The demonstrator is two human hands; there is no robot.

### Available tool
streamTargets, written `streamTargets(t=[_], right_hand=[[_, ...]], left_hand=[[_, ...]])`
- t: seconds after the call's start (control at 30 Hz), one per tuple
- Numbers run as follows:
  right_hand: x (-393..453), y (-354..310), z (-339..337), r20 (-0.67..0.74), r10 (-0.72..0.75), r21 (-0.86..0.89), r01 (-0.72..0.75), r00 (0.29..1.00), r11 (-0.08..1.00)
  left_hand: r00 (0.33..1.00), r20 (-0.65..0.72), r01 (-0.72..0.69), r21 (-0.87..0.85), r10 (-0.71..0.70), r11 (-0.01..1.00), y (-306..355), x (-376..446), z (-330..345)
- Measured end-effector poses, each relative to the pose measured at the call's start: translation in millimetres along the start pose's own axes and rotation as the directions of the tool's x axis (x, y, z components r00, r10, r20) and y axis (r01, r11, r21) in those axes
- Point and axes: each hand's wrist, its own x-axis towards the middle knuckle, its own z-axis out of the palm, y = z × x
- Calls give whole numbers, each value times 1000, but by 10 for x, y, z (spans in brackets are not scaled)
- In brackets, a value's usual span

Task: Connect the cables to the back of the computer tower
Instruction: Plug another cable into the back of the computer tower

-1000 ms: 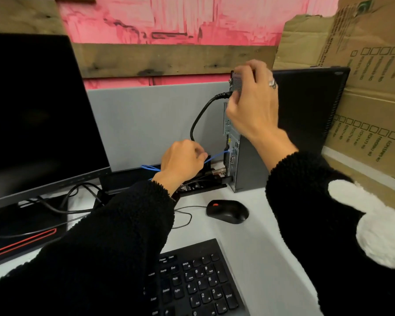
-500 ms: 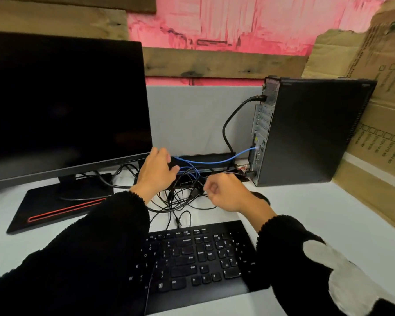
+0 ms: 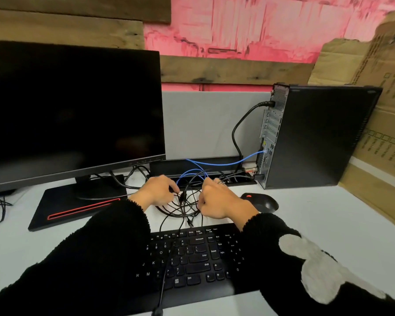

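A pale bench [image 3: 317,224] runs under a pink wall with rough wooden planks. The computer tower [image 3: 322,137] stands upright at two o'clock from my hands, its rear panel turned toward the middle of the bench. A thick black power cable [image 3: 238,126] is plugged in near the top of that panel and droops down; a blue cable [image 3: 226,164] reaches a port lower down. The loose cables [image 3: 185,204] lie in a black tangle at twelve o'clock, just beyond the keyboard [image 3: 192,258], between my two hands. My left hand [image 3: 154,192] sits at eleven o'clock with fingers curled into the tangle, pinching at a thin black lead, though how firmly I cannot tell. My right hand [image 3: 219,199] sits at one o'clock, fingers bent down among the strands, its grip also unclear. A black mouse [image 3: 260,201] lies just beside my right wrist at two o'clock. The dark monitor [image 3: 73,110] stands at ten o'clock on its flat base [image 3: 75,208]. Cardboard [image 3: 379,124] leans behind the tower at three o'clock.
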Motion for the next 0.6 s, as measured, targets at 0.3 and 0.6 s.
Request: streamTargets(t=[0.3,0.6], right_hand=[[136,111,48,49,12,186,-21,999,982],[156,195,29,-16,83,422,-69,996,904]], left_hand=[[976,-155,-192,-282,153,940,353,211,-13],[993,117,17,102,-29,995,434,406,87]])
